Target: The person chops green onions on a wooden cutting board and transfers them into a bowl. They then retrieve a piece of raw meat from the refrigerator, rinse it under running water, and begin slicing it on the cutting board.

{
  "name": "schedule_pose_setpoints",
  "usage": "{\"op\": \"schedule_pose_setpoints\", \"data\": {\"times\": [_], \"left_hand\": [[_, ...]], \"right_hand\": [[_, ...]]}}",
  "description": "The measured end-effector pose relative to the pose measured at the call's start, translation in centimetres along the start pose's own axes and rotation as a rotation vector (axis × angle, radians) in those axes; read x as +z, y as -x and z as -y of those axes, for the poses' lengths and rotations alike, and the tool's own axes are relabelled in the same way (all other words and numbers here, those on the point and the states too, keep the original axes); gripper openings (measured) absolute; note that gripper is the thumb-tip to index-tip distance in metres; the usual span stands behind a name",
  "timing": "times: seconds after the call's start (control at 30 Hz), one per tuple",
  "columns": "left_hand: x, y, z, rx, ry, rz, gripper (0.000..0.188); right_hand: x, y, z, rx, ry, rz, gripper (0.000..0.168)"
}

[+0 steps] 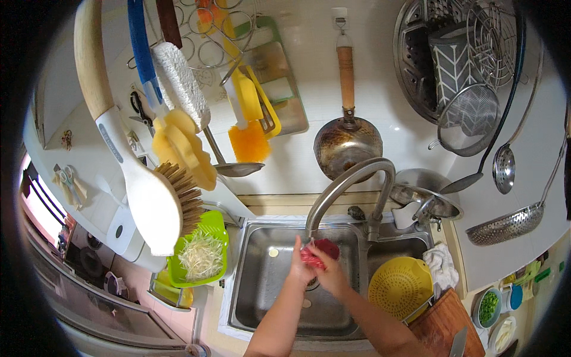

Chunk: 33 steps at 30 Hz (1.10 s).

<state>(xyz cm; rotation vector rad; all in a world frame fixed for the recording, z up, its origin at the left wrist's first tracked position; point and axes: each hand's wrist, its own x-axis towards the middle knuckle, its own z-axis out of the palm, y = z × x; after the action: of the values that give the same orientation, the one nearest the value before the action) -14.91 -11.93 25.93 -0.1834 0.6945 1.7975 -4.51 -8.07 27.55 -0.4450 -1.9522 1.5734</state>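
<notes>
Both my hands are together over the large stainless steel sink basin (256, 290), just below the spout of the curved metal faucet (350, 172). Between them is a red piece of raw meat (328, 249). My left hand (299, 265) cups it from the left, fingers pointing up towards the spout. From the right, my right hand (328, 270) wraps its fingers over the front of the meat. Part of the meat is hidden behind these fingers. My forearms cover some of the basin and its drain. Whether water is running is hard to tell.
A yellow colander (397, 285) leans in the smaller basin, beside a wooden cutting board (446, 328) with a knife blade (458, 343). Left stands a green basket (176, 274) of pale shreds. A white-headed brush (154, 209) and a small pan (348, 147) hang above.
</notes>
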Motion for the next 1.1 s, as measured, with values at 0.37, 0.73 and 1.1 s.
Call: {"op": "schedule_pose_setpoints", "data": {"times": [0.37,0.73,1.1], "left_hand": [[-2.1,2.1,1.3,0.176,0.135,0.092,0.039],[-1.6,2.4,-1.5,0.477,-0.735,-0.066,0.028],[1.1,3.0,-2.6,0.317,-1.06,-0.078,0.027]], "right_hand": [[-0.4,-4.1,-1.4,-0.209,0.809,-0.179,0.04],[0.3,-2.5,-3.0,0.114,0.005,-0.146,0.035],[0.0,-3.1,-1.7,0.166,0.351,-0.277,0.043]]}}
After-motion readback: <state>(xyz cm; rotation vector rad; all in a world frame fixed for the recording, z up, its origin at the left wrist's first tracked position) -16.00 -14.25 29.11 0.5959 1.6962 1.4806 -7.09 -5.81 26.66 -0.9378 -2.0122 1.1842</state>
